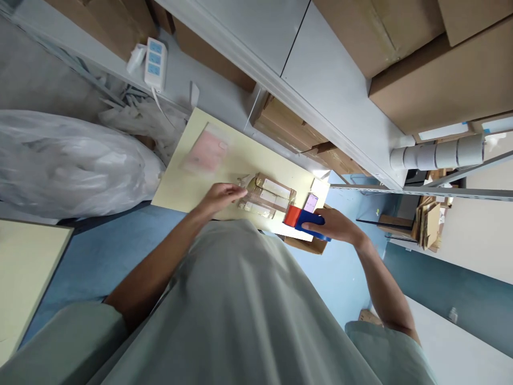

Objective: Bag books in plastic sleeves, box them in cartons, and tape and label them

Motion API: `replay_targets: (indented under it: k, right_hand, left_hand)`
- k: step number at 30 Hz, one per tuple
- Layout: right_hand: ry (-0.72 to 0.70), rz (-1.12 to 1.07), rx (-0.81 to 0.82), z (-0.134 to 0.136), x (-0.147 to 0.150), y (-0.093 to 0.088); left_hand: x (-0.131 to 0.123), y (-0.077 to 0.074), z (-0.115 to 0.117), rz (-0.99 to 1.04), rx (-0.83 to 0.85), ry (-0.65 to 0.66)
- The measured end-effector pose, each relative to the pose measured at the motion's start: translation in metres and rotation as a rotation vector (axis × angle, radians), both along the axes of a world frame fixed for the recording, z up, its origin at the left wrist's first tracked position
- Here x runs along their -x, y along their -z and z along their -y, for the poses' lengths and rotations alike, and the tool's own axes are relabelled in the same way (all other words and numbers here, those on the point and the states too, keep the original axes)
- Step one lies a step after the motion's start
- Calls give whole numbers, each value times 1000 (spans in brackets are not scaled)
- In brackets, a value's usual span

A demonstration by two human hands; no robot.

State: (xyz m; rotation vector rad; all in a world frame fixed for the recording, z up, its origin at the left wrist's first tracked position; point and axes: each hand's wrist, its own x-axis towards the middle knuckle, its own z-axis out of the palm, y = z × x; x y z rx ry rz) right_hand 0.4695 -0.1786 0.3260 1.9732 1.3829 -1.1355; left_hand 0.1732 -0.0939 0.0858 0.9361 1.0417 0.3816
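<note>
A small cardboard box (282, 191), wrapped in shiny brown tape and with pale strips on its top, lies on the cream-coloured table. At its left end my left hand (224, 197) has thumb and fingers pinched together. Clear film or tape (247, 181) shows by these fingertips, but whether they grip it I cannot make out. My right hand (334, 224) is wrapped round the blue handle of a tape dispenser (293, 216). The dispenser's red end is close to the right end of the box.
A phone (311, 202) with a lit screen lies beyond the dispenser. A pink packet (208, 151) rests on the table's left part. Left of the table bulges a large white plastic bag (80, 160). A shelf (320, 75) with cartons and tape rolls (436, 155) runs along the far side.
</note>
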Motion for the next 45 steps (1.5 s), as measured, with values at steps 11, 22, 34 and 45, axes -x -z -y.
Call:
replay_targets:
  k: [11,22,34,45]
  right_hand:
    - [145,77,-24,-52,25,-11]
    - [20,209,-31,-67,53,6]
    - [19,208,-15,-64,73,-1]
    - [-85,247,-26,-56,55,4]
  left_hand:
    - [-21,63,-33,54,152,-26]
    - [-61,100,-20,-37,56,-22]
    - [-51,100,-12,-256,-180,-35]
    - [-67,53,2,-78,-680,282]
